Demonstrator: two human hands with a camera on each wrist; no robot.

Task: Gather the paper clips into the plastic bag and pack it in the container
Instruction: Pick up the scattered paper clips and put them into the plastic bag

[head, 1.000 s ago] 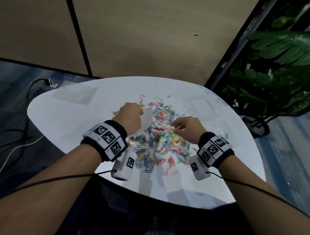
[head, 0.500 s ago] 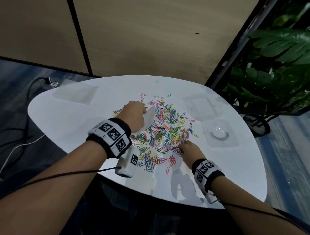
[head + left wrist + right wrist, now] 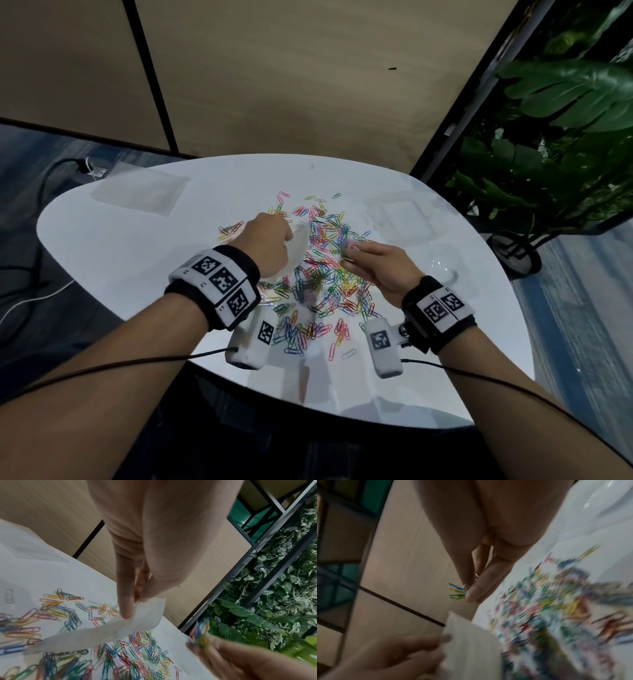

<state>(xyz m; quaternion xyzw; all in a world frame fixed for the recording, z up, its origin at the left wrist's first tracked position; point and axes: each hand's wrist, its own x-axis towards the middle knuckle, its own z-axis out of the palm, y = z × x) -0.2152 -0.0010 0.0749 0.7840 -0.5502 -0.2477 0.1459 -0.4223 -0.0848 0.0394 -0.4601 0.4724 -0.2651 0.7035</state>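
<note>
Right now the left hand (image 3: 265,245) pinches the bag (image 3: 297,248) by its rim above the tabletop (image 3: 113,246), while the right hand (image 3: 375,270) clamps a small bunch of clips (image 3: 457,593) just beside the bag's mouth. The mouth looks limp and narrow, so clips could miss and drop back onto the pile (image 3: 320,284) below both hands.
</note>
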